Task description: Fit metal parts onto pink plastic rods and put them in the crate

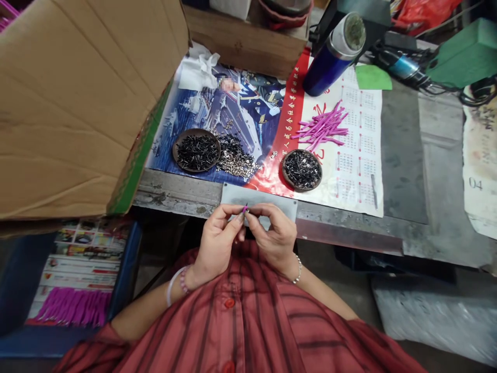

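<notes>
Step in hand: we judge that steady wrists and light, even fingertip pressure suit such a tiny piece best. Left hand [219, 243]: thumb and forefinger pinched nearly together on a purple strip [245, 209]. Purple strip (mostly hidden by fingers): between the hands, near the grey plate [236, 194]. Right hand [275, 230]: likewise pinched on it; we cannot tell whether a metal bit is held too.

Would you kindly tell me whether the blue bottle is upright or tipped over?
Upright: the bottle stands on the calendar, its lid uppermost.
</notes>
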`<state>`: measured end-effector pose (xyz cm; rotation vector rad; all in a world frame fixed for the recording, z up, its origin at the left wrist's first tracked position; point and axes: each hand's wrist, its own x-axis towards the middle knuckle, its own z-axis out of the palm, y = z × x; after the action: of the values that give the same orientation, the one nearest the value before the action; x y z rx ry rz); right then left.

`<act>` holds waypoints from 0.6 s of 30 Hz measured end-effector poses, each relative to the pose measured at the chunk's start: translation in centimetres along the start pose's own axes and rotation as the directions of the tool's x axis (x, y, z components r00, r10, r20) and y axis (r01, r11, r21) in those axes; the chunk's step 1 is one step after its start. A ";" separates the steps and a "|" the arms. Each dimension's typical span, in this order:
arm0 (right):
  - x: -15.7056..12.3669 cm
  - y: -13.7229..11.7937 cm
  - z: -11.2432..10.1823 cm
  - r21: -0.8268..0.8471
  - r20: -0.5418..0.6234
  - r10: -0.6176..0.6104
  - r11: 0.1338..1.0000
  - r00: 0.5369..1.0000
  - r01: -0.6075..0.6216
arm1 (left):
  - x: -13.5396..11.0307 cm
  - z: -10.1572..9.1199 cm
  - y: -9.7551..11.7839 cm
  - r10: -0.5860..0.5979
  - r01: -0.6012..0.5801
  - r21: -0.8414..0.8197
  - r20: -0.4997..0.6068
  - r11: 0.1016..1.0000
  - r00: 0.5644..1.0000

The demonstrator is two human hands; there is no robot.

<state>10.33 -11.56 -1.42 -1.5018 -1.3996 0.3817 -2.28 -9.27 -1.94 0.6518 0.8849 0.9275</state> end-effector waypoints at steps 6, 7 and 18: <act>-0.7 0.0 0.5 0.116 -0.023 0.046 0.992 0.999 -0.043 | -0.2 -0.1 -0.2 0.037 -0.037 -0.022 0.025 0.999 0.999; -0.8 -0.1 0.7 0.154 -0.026 0.080 0.985 0.996 -0.075 | -0.3 -0.1 -0.3 0.048 -0.048 -0.017 0.026 0.999 0.999; -0.7 -0.6 1.5 0.302 0.000 0.247 0.924 0.969 -0.236 | -0.5 -0.3 -0.5 0.261 -0.262 0.189 0.034 0.946 0.965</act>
<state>8.56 -11.63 -1.87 -1.4209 -1.0714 0.6855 -2.52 -9.93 -2.29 0.9562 0.9011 1.0834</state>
